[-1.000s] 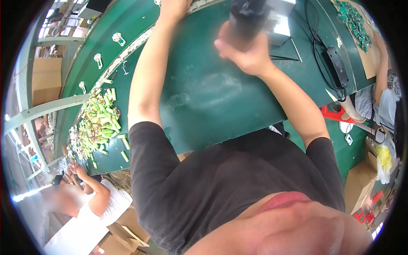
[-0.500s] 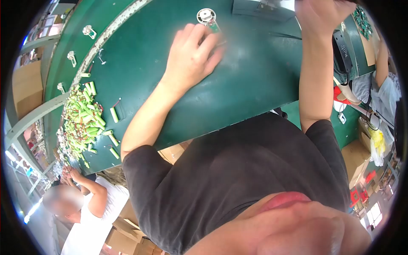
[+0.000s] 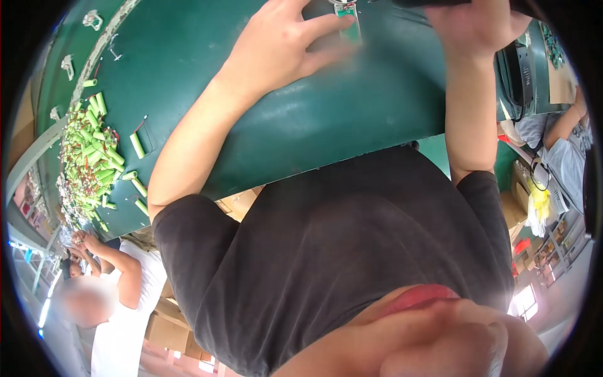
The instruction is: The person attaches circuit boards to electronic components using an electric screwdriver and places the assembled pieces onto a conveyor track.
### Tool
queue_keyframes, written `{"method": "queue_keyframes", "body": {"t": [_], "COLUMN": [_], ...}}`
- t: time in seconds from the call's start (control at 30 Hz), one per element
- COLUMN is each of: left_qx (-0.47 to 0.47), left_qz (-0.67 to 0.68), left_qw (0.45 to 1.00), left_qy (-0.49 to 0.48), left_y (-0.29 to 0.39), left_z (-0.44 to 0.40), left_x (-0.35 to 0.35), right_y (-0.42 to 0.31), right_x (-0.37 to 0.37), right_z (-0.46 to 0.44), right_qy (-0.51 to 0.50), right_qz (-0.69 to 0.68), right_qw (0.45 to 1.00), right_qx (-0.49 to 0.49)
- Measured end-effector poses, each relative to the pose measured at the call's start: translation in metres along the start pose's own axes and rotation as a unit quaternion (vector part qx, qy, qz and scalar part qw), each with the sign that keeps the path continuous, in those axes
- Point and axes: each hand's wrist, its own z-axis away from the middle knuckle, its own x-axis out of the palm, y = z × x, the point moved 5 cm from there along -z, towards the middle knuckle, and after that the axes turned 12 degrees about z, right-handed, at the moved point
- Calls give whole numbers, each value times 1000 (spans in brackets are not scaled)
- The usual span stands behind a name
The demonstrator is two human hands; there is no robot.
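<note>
At the top of the table, my left hand (image 3: 276, 47) is palm down, its index finger and thumb on a small green circuit board (image 3: 349, 28) in a pale frame. Above it the board's round metal ring (image 3: 344, 2) is cut by the image edge. The thumb is smeared by motion. My right hand (image 3: 474, 26) is raised at the top right, its fingers bent by a dark object (image 3: 408, 2) that the edge cuts off. What that object is, I cannot make out.
Green wired battery cells (image 3: 94, 147) lie piled on the left of the green table (image 3: 326, 119); one cell (image 3: 137, 145) lies apart. Pale parts (image 3: 93, 20) lie past a worn rail. A black box (image 3: 519, 72) is at the right. A co-worker in white (image 3: 119, 320) works lower left.
My left hand and the circuit board have moved right and up, and the ring now runs out of view. The right hand has come lower in view. The whole view has shifted.
</note>
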Motion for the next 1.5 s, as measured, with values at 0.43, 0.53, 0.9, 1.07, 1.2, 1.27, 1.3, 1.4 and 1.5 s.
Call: {"method": "queue_keyframes", "body": {"t": [0.43, 0.53, 0.9, 1.07, 1.2, 1.27, 1.3, 1.4, 1.5], "left_qx": [50, 47, 49, 21, 1, -34, -52, -91, -130], "left_qz": [38, 58, 38, 13, -30, -40, -43, -98, -128], "left_qw": [997, 996, 997, 999, 999, 997, 995, 983, 969], "left_qy": [37, 44, 44, 42, 44, 57, 72, 124, 169], "left_y": [-11, -12, -14, -7, 0, -2, -4, -32, -97], "left_z": [9, 10, 10, 8, 7, 3, -3, -19, -34], "left_x": [4, 4, 4, -1, 2, -5, -21, -64, -106], "right_y": [21, 22, 34, 36, 32, 32, 28, 43, 33], "right_x": [18, 20, 26, 30, 24, 23, 25, 31, 34], "right_z": [15, 17, 22, 28, 34, 32, 30, 41, 33], "right_qy": [24, 27, 4, 51, 84, 98, 102, 108, 74], "right_qz": [17, -4, 45, 54, 2, -4, -5, 28, 128], "right_qw": [1000, 1000, 998, 990, 991, 993, 992, 981, 987], "right_qx": [4, 15, 46, 121, 105, 67, 76, 157, 67]}}
